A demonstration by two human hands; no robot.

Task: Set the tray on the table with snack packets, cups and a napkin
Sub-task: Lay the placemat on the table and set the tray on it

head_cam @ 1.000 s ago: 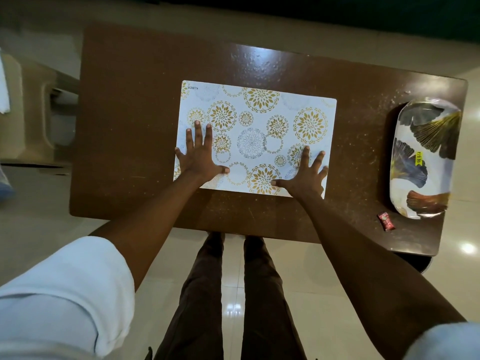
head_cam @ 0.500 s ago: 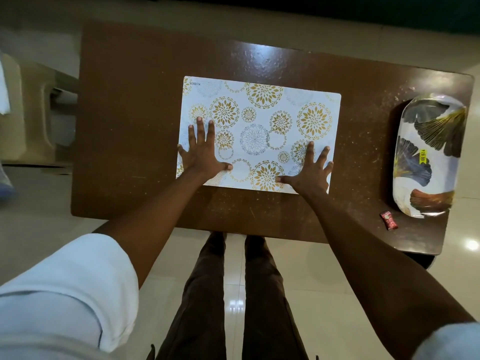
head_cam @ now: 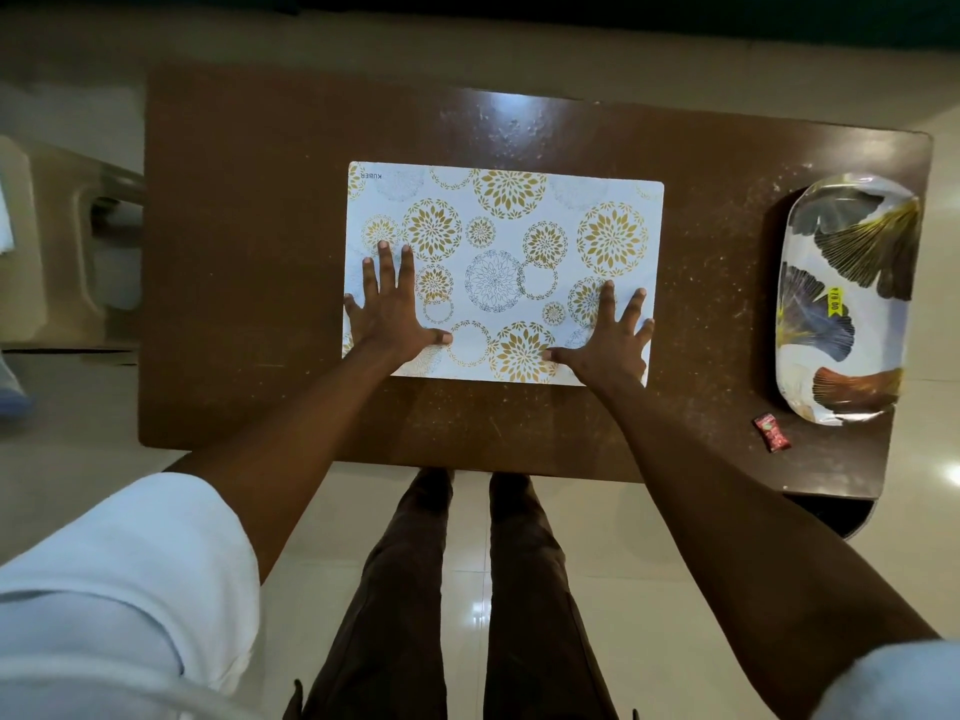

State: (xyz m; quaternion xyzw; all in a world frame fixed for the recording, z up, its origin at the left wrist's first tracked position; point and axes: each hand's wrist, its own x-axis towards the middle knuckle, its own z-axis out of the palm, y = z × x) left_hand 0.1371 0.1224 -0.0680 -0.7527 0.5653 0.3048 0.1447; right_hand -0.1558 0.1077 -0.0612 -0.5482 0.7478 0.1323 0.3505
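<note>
A white placemat [head_cam: 519, 241] with gold and grey flower circles lies flat in the middle of the brown table [head_cam: 249, 252]. My left hand [head_cam: 389, 314] rests palm down on its near left part, fingers spread. My right hand [head_cam: 608, 345] lies flat on its near right corner, fingers apart too. Neither hand holds anything. An oval white tray [head_cam: 844, 298] with leaf prints and a yellow price sticker sits at the table's right end, far from both hands. A small red snack packet [head_cam: 772, 431] lies on the table just in front of the tray.
A beige plastic chair [head_cam: 57, 246] stands to the left of the table. My legs in dark trousers [head_cam: 457, 589] stand on the pale tiled floor at the table's near edge. A dark round object [head_cam: 836, 511] shows under the table's near right corner.
Both hands stay flat on the placemat. The mat has slid slightly away from me and a little to the right on the table.
</note>
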